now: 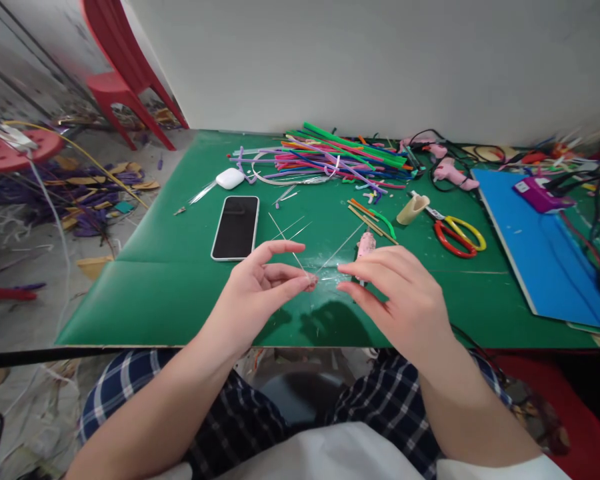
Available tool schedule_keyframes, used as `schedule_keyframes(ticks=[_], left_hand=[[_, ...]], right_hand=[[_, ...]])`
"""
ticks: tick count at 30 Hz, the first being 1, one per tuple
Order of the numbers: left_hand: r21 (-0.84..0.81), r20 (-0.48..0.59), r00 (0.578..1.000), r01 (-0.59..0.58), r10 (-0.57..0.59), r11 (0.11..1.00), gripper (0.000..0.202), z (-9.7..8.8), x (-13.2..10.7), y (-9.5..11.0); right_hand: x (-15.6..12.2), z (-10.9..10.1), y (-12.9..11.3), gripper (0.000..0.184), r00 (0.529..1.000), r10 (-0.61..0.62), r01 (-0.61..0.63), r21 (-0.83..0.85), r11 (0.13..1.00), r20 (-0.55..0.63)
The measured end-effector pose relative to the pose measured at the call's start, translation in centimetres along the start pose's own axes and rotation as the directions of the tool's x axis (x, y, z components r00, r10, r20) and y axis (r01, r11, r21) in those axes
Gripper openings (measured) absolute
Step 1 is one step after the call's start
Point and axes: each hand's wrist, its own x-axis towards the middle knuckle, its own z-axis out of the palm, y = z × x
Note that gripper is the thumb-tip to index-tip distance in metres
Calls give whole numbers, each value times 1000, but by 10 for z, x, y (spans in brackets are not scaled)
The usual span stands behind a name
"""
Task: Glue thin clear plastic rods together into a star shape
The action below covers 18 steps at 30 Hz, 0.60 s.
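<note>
My left hand (260, 283) pinches a thin, pale wire-like strand (336, 252) between thumb and fingertips. The strand forms a V, its two ends spreading away from me and its bend at my fingertips. To the right of it, my right hand (400, 287) hovers with thumb and forefinger apart, nothing visible between them. A pink speckled object (366, 245), partly hidden by that hand, lies just beyond its fingers. A few more thin clear strands (295, 229) rest on the green tabletop (170, 287) past my left hand.
A phone (236, 228) and white earbud case (230, 178) lie left. Colourful pipe cleaners (330, 160) are heaped at the back. To the right are scissors (457, 235), a beige tube (413, 209), a pink glue gun (450, 172), a blue board (515, 247) and dark cables.
</note>
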Motion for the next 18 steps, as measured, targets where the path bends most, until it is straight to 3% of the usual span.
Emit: schedule_keyframes(ticks=[6,12,14,17,18], left_hand=[[14,35,999,-3,3,1000,34,5,-3,0],[88,-15,1000,-21,23,996,36,4,-3,-2],[95,-34,999,-36,39,995,32,2,-1,-2],[97,-58,994,-82,88,992,27,-3,2,-1],[94,-67,993,-93,99,991,26,-4,4,-1]], right_hand=[[2,9,-8,5,997,-62,61,-21,998,-37],[1,-4,0,8,989,86,-87,0,996,-122],[-1,-13,13,10,960,192,-203,-33,979,-206],[-5,-23,38,21,853,376,-412,-25,911,-363],[-6,-25,46,28,844,401,-440,-32,897,-355]])
